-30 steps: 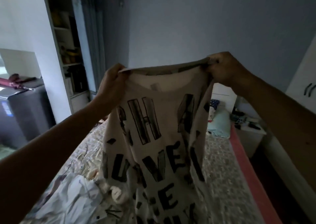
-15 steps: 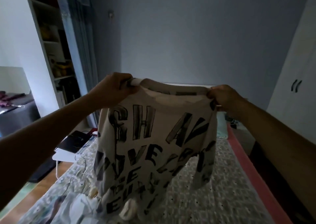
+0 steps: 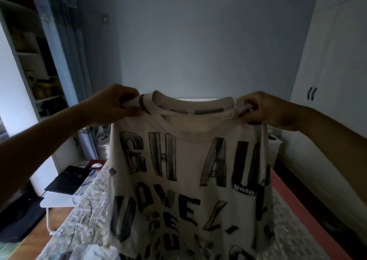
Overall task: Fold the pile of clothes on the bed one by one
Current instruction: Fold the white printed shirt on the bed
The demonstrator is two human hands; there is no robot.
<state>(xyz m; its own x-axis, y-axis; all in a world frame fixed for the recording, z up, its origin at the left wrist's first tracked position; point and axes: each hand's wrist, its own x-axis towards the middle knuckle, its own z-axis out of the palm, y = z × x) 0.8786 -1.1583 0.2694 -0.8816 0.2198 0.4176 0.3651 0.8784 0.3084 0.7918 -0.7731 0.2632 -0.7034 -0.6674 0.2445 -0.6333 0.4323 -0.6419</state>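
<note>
Dim room: blue-grey wall [image 3: 198, 41], white wardrobe [image 3: 329, 71] right, open shelves [image 3: 29, 65] left.

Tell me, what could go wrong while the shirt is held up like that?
1. The left hand and right hand each pinch only a small bit of the shirt at the shoulders. If one slips, that side would probably drop and crumple.
2. The shirt hangs in front of the bed and hides much of it. Laid down blindly, it might land on the other clothes at the near edge and wrinkle.
</note>
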